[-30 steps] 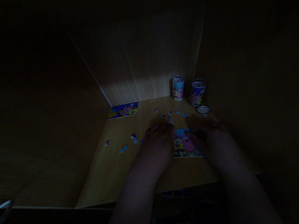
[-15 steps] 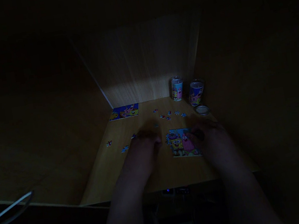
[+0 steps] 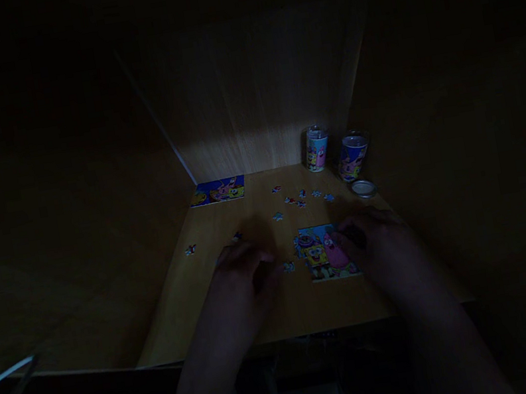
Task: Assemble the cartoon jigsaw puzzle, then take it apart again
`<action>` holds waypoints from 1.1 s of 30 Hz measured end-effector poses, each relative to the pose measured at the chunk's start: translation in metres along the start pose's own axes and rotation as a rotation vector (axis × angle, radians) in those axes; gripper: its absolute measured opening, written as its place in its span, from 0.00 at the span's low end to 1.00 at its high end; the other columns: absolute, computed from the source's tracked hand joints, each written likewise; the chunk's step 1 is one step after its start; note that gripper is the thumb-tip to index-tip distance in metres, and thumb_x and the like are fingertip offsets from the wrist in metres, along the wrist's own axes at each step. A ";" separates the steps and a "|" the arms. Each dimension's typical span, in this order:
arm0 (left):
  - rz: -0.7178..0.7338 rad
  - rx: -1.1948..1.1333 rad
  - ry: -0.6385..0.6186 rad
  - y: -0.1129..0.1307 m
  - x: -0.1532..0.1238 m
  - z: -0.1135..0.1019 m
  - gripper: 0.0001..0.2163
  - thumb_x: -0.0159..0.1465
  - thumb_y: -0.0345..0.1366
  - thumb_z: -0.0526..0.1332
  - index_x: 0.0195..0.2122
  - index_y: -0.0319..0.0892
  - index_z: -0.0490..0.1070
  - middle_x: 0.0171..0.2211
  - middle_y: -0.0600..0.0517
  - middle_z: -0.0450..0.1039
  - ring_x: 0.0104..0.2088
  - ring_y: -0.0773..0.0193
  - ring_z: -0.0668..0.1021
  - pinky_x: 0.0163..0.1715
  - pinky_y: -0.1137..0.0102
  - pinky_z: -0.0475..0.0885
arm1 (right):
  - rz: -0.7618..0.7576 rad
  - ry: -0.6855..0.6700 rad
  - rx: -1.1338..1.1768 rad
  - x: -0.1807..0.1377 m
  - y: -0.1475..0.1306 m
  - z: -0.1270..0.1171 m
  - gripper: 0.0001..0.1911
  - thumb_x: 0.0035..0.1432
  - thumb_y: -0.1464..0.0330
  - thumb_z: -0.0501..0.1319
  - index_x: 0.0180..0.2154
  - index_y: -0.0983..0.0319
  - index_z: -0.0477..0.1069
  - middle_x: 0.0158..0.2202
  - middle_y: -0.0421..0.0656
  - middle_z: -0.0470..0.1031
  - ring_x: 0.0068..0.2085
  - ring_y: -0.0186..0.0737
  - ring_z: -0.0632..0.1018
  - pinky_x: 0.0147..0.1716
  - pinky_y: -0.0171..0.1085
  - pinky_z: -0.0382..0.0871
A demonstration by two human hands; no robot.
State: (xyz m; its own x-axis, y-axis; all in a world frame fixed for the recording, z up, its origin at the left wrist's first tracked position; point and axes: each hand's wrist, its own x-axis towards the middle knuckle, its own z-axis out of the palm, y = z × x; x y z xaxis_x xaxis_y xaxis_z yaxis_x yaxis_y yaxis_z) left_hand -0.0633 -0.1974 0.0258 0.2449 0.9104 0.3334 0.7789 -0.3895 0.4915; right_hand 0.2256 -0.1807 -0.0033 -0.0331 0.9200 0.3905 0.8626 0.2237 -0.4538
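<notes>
A partly assembled jigsaw puzzle (image 3: 320, 254) with a yellow and a pink cartoon figure lies flat near the table's front right. My right hand (image 3: 376, 242) covers its right side, fingers curled and thumb tip on the picture, holding it against the table. A loose jigsaw piece (image 3: 289, 266) lies just left of the puzzle, apart from it. Left of that piece is my left hand (image 3: 248, 273), thumb and fingers bent but apart, nothing visible between them. Dim light blurs the fingertips. More loose pieces (image 3: 300, 203) are scattered beyond the puzzle, and another piece (image 3: 190, 250) lies far left.
A blue picture sheet (image 3: 219, 191) lies at the back left. Two picture-covered cans, one light blue (image 3: 316, 151) and one dark blue (image 3: 352, 159), stand at the back right near a round lid (image 3: 363, 189). Wooden panels enclose the table. A white cable (image 3: 5, 376) hangs lower left.
My left hand has shifted left and toward me, its fingers parting. A jigsaw piece now shows beside the puzzle's left edge. My right hand stays on the puzzle; the view has tilted slightly.
</notes>
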 end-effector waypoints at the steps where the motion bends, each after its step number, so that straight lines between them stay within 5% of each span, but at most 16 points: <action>1: 0.005 0.009 -0.013 0.002 0.000 0.002 0.05 0.70 0.29 0.72 0.42 0.47 0.82 0.46 0.50 0.82 0.51 0.50 0.81 0.55 0.54 0.76 | -0.006 0.006 -0.003 0.000 0.000 0.000 0.08 0.72 0.60 0.66 0.41 0.56 0.80 0.45 0.48 0.84 0.49 0.57 0.80 0.51 0.52 0.72; 6: 0.001 0.023 -0.054 0.015 0.000 0.016 0.07 0.66 0.33 0.78 0.39 0.45 0.81 0.45 0.48 0.80 0.49 0.47 0.81 0.53 0.51 0.77 | -0.011 -0.003 -0.018 0.000 0.001 0.000 0.10 0.73 0.59 0.65 0.40 0.55 0.80 0.44 0.48 0.84 0.47 0.56 0.81 0.50 0.53 0.73; 16: 0.083 -0.210 -0.105 0.012 -0.005 0.017 0.16 0.71 0.23 0.66 0.54 0.52 0.81 0.52 0.50 0.79 0.53 0.54 0.81 0.56 0.55 0.78 | 0.002 -0.022 -0.018 0.000 0.000 0.000 0.09 0.73 0.59 0.66 0.42 0.55 0.80 0.45 0.48 0.84 0.48 0.56 0.81 0.51 0.52 0.73; 23: 0.077 -0.124 -0.128 0.012 -0.002 0.018 0.06 0.72 0.28 0.68 0.46 0.48 0.80 0.50 0.49 0.79 0.54 0.50 0.80 0.58 0.50 0.76 | 0.006 -0.014 -0.017 0.000 -0.002 -0.002 0.08 0.72 0.60 0.67 0.40 0.56 0.80 0.45 0.47 0.84 0.49 0.56 0.80 0.51 0.51 0.72; 33: 0.124 -0.223 -0.187 0.015 0.001 0.021 0.09 0.69 0.26 0.72 0.44 0.49 0.78 0.50 0.51 0.79 0.53 0.54 0.80 0.57 0.54 0.76 | 0.024 -0.038 -0.015 0.002 0.000 -0.001 0.08 0.72 0.59 0.68 0.40 0.55 0.81 0.44 0.47 0.83 0.48 0.56 0.80 0.51 0.51 0.71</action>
State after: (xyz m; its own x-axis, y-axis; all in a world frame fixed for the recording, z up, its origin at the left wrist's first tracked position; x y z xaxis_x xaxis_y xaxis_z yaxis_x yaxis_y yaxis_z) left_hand -0.0396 -0.1995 0.0163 0.4484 0.8558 0.2580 0.5955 -0.5013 0.6278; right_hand 0.2257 -0.1794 -0.0017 -0.0313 0.9367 0.3487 0.8709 0.1968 -0.4503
